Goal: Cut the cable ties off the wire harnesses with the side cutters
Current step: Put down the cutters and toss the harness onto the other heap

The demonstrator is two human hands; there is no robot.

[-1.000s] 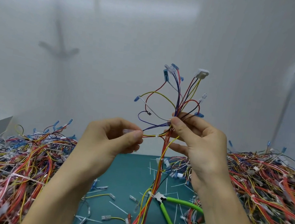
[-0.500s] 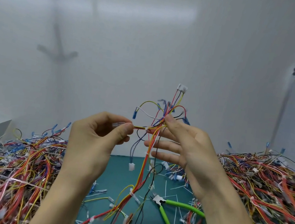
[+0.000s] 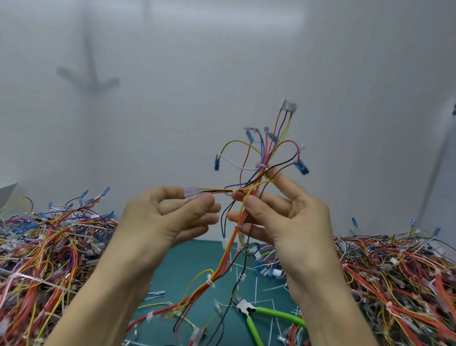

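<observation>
Now my left hand (image 3: 167, 223) pinches a connector (image 3: 192, 195), my right hand (image 3: 292, 226) pinches the upright wire harness (image 3: 224, 260), side cutters (image 3: 267, 322) lying below it.

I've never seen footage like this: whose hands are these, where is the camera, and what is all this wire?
No machine here: a person works bare-handed, and the single camera sits on their head, looking forward and down. The left hand pinches a clear connector at the end of one wire harness, which the right hand holds upright by its bundled wires. On the green mat lie green-handled side cutters, untouched, and white snipped tie pieces. Tangled heaps of harnesses rise on both sides.
</observation>
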